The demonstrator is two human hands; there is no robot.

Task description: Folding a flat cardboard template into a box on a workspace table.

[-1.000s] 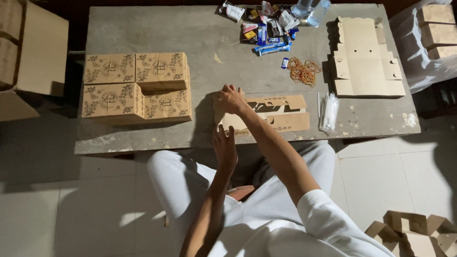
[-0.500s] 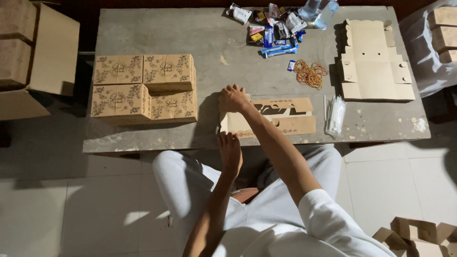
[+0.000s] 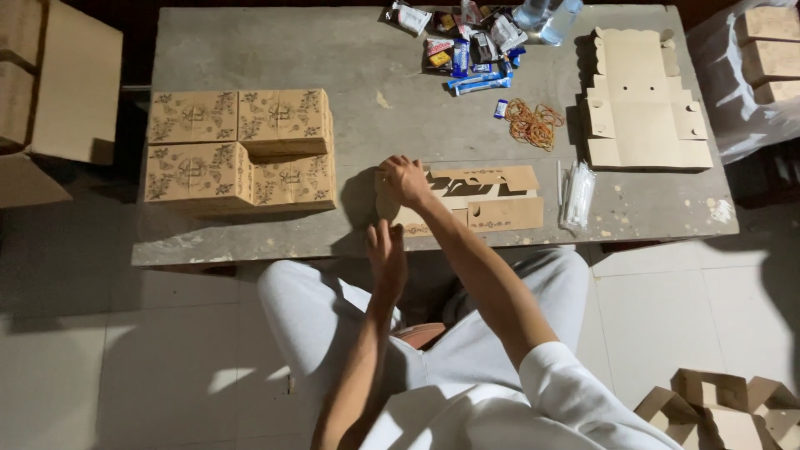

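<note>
At the far left edge of the frame a large plain cardboard carton (image 3: 62, 92) stands open on the floor. On the grey, scuffed stone tabletop (image 3: 275, 58), left of centre, sits a block of finished kraft boxes (image 3: 242, 150), square-edged and printed with a dark floral pattern, stacked and packed tight together. Just below the tabletop's near edge the left hand (image 3: 387, 254) hangs in the air, fingers loosely extended and holding nothing, close to the flat box blank (image 3: 479, 200) but not touching it. The right hand (image 3: 406, 179) rests on the left end of that die-cut blank, fingers curled and pressing on the card, with the forearm reaching diagonally from the lower right. The blank lies flat near the tabletop's front edge. At upper centre, glossy snack wrappers (image 3: 467, 50) lie in a heap, then a tangle of orange rubber bands (image 3: 533, 123). A pale unfolded blank (image 3: 646, 100) lies at the right.
</note>
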